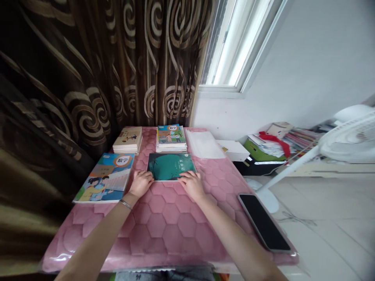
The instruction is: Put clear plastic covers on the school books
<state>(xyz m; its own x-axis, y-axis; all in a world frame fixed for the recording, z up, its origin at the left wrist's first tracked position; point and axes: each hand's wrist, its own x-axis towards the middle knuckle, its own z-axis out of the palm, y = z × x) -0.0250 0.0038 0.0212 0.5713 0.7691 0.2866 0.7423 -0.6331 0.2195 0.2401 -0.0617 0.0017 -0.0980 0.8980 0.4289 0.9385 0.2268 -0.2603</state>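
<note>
A thin rectangular paperback with a dark green cover, a brighter green circle and white lettering (170,167) lies flat, cover up, near the middle of the worktop (164,218), which has a pink padded covering in a hexagon pattern under clear plastic. The left hand (142,182), with a silver metal bracelet (125,204) at the wrist, is at the book's near left corner, its fingers curled and close together, touching the edge. The right hand (191,184) is at the near right corner, its fingers bent and slightly spread over the cover's edge; whether either hand pinches the book or only rests against it, I cannot tell. Just left of the left hand lies a large blue textbook with pictured children on its cover (95,173). Farther off, at the far left, stands a neat stack of beige-covered books (128,139), and to its right, beyond the green paperback, a stack topped by a blue illustrated textbook (171,136). A translucent white sheet (205,144) lies at the far right, and a black-screened phone with a pale rim (265,222) lies along the near right edge. A brown curtain with beige spirals (146,58) hangs beyond the far left side, and a white fan (348,134) stands on the floor to the right.
</note>
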